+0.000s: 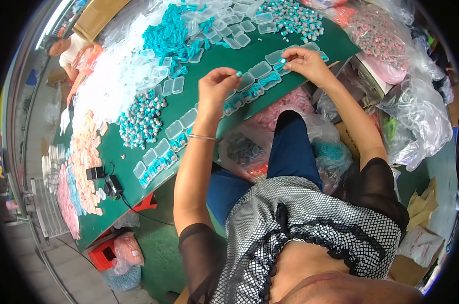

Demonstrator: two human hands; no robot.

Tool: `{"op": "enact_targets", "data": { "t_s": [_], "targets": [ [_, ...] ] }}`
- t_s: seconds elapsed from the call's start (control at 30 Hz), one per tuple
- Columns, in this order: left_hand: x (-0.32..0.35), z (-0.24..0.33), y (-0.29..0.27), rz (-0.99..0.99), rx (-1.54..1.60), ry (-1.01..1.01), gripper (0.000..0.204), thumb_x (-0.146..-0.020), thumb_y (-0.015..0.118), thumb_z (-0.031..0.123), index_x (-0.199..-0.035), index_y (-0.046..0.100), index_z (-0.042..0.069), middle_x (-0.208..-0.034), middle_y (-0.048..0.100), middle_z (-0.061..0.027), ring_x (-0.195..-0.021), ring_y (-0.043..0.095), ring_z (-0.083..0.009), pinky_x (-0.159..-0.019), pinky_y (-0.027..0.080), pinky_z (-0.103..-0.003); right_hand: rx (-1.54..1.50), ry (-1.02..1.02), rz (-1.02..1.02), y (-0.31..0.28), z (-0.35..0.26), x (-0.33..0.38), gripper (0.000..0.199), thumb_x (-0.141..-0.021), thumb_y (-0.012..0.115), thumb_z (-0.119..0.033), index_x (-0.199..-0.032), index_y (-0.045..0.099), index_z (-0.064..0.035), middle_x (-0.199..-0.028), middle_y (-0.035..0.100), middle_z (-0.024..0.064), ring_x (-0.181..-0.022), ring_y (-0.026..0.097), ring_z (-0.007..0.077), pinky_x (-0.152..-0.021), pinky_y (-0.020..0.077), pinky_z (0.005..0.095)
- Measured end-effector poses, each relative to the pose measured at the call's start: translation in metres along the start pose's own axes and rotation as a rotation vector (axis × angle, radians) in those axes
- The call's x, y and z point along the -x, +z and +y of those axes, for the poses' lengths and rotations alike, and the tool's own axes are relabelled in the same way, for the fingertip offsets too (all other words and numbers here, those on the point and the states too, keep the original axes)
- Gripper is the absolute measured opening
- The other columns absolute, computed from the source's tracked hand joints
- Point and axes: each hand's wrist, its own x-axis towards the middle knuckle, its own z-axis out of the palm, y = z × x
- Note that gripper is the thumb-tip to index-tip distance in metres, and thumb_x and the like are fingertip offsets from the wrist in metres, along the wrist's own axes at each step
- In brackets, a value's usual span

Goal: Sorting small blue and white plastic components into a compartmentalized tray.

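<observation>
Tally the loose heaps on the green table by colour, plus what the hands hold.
Grey-and-teal heaps: 2
Teal cord heap: 1
Clear-white heap: 1
Peach-and-pink heap: 1
Teal pieces, one pinched in left hand, one in right hand: 2
Total: 7

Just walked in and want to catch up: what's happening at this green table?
A seated person is working along a row of small clear plastic boxes on the green table. The left hand pinches a small teal piece above the row; the right hand presses a teal piece at a box near the row's far end. Several boxes already hold teal cords, with heaps of loose parts behind them.
</observation>
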Motion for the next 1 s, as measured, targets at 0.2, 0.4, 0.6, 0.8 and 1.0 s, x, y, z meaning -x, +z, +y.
{"op": "enact_targets", "data": {
  "t_s": [0.2, 0.4, 0.6, 0.8, 1.0],
  "targets": [
    [-0.003, -0.020, 0.048, 0.027, -0.632, 0.232, 0.008, -0.079, 0.067, 0.001, -0.087, 0.068, 0.000, -0.083, 0.068, -0.0068, -0.076, 0.066, -0.0143, -0.069, 0.052, -0.026, 0.477, -0.293, -0.022, 0.019, 0.000, 0.016, 0.019, -0.079, 0.064, 0.000, -0.098, 0.062, -0.0017, -0.090, 0.064, 0.0062, -0.085, 0.062, 0.0175, -0.076, 0.0496, 0.0314],
    [-0.005, -0.034, 0.061, 0.004, -0.897, 0.558, 0.011, -0.070, 0.069, 0.004, -0.079, 0.070, 0.010, -0.083, 0.068, -0.0073, -0.077, 0.064, -0.0265, -0.068, 0.048, -0.037, 0.788, -0.595, -0.032, 0.025, 0.013, 0.014, 0.013, -0.075, 0.068, -0.007, -0.088, 0.062, -0.0072, -0.090, 0.063, 0.0051, -0.093, 0.058, 0.0250, -0.083, 0.0419, 0.0378],
    [-0.001, -0.036, 0.060, 0.022, -1.070, 0.556, 0.006, -0.069, 0.070, 0.011, -0.073, 0.070, 0.015, -0.083, 0.067, -0.0019, -0.087, 0.059, -0.0236, -0.072, 0.040, -0.041, 0.863, -0.631, -0.021, 0.026, 0.011, 0.014, 0.013, -0.075, 0.068, -0.010, -0.087, 0.063, -0.0096, -0.092, 0.063, 0.0034, -0.094, 0.057, 0.0243, -0.084, 0.0399, 0.0383],
    [0.001, -0.030, 0.062, 0.033, -1.169, 0.478, 0.004, -0.071, 0.070, 0.014, -0.075, 0.071, 0.016, -0.086, 0.067, 0.0009, -0.090, 0.059, -0.0236, -0.075, 0.038, -0.041, 0.981, -0.633, -0.012, 0.026, 0.009, 0.017, 0.011, -0.076, 0.067, -0.013, -0.086, 0.063, -0.0110, -0.094, 0.060, 0.0020, -0.098, 0.055, 0.0227, -0.086, 0.0381, 0.0389],
    [0.002, -0.026, 0.061, 0.008, -1.194, 0.488, 0.003, -0.071, 0.070, 0.014, -0.074, 0.069, 0.014, -0.089, 0.066, -0.0006, -0.091, 0.058, -0.0232, -0.076, 0.037, -0.042, 1.062, -0.652, -0.052, 0.025, -0.001, 0.011, 0.008, -0.077, 0.064, -0.012, -0.085, 0.063, -0.0121, -0.095, 0.059, 0.0022, -0.101, 0.054, 0.0220, -0.087, 0.0366, 0.0404]
  ]
}}
